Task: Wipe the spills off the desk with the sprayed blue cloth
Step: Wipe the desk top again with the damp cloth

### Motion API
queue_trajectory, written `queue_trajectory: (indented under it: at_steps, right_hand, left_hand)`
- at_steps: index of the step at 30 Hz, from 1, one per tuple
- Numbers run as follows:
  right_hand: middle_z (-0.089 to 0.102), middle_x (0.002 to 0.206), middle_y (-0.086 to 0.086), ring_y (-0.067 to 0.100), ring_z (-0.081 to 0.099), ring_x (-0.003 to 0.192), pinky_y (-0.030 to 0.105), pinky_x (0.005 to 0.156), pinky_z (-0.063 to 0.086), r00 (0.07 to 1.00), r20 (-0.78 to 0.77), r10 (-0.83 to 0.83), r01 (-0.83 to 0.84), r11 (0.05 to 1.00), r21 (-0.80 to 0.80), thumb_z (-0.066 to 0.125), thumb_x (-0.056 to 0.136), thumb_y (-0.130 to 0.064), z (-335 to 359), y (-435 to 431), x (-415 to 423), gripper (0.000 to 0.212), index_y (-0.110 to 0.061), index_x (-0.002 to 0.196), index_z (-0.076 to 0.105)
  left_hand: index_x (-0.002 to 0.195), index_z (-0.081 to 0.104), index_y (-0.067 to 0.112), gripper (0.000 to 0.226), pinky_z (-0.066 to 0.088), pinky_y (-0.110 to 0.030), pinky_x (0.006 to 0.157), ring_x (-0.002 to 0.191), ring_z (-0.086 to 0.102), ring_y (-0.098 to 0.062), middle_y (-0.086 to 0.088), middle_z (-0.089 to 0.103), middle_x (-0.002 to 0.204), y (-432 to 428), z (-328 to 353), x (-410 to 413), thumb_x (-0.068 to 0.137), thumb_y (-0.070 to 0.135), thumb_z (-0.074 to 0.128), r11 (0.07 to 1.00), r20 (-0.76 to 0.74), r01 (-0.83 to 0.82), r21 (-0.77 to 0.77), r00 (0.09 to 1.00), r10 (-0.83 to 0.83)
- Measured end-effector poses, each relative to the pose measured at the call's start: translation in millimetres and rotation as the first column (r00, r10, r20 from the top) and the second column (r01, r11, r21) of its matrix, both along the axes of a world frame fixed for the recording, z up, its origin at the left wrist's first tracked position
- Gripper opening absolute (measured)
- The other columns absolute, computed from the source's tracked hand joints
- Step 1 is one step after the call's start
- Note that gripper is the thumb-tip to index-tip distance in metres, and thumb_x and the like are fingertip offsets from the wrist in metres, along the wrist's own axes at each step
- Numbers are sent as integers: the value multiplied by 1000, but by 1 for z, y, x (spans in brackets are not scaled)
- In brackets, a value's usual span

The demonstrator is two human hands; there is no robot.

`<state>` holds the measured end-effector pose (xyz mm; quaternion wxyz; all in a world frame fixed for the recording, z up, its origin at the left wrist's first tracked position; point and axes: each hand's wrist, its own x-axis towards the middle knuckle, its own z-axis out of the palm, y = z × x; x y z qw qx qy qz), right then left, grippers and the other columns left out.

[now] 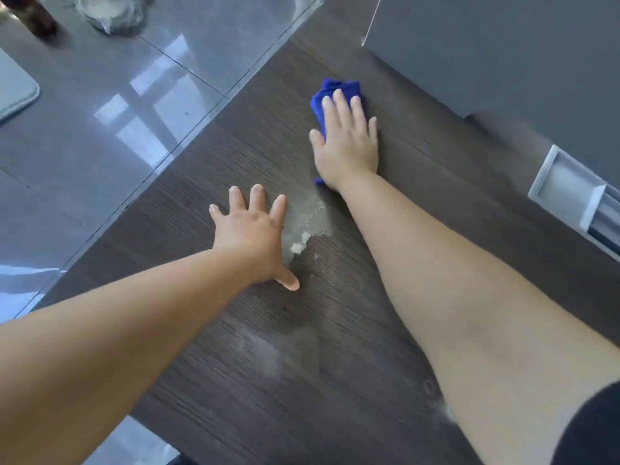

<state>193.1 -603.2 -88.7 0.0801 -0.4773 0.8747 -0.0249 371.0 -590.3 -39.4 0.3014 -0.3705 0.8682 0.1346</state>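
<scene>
My right hand (345, 142) lies flat on the blue cloth (330, 92), palm down. Its fingers are straight and slightly spread, pressing the cloth onto the dark wood-grain desk (436, 169). The cloth is bunched beneath my palm and fingers. Its folds show beyond the fingertips and along the thumb side, and a small corner shows just beside the wrist.

My left hand (253, 233) rests flat on the bare desk, holding nothing. Its fingers are spread wide and straight, with the thumb angled back toward me.

A whitish spill (307, 226), with small clumps and a pale film, lies on the desk between the two hands. It sits just beside the thumb side of the left hand and nearer to me than the cloth. The cloth does not cover it. A fainter hazy smear (265, 350) lies on the desk between my forearms.

Glossy grey floor tiles (100, 129) lie beyond the desk's left edge. A grey panel with a recessed metal handle (570, 199) stands at the right.
</scene>
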Motion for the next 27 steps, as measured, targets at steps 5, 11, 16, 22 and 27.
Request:
queue_trajectory:
  at_steps: [5,11,16,22,27]
  right_hand:
    - [23,156,0,25,17,145,53,113,13,941,13,339,-339,941,-12,27,94,-46,4,95,-12,60,-19,147,29]
    - [8,160,1,23,5,146,51,116,6,982,-52,-183,183,983,6,30,99,-42,-1,72,-29,59,-19,151,15]
    - [27,155,6,29,23,142,52,112,19,974,-9,227,-227,972,-66,30,95,-44,-3,116,58,60,-14,147,30]
    - [24,156,3,27,18,144,58,113,20,968,-12,252,-252,967,24,30,96,-42,3,205,-3,56,-17,147,30]
    - [5,160,2,24,3,146,50,116,6,960,-33,-278,278,961,2,30,100,-42,1,134,40,60,-17,151,11]
  left_hand:
    - [150,-1,24,136,20,-61,109,140,2,-43,-12,2,152,-1,0,0,48,72,75,1000,-13,-2,6,1000,2]
    - [148,5,24,135,22,-61,108,139,4,-43,-11,7,150,0,0,0,45,71,78,1000,-33,-16,8,999,16]
    - [148,9,24,134,21,-61,109,139,6,-41,-11,10,149,0,1,1,44,70,78,1000,-45,-26,-12,999,26]
    - [149,10,25,135,20,-62,109,136,12,-38,-10,12,148,2,0,5,42,72,78,999,-100,-30,-21,995,28]
    - [149,14,26,119,11,-56,114,141,3,-34,-8,10,152,11,-3,21,56,65,76,994,-246,-106,12,963,106]
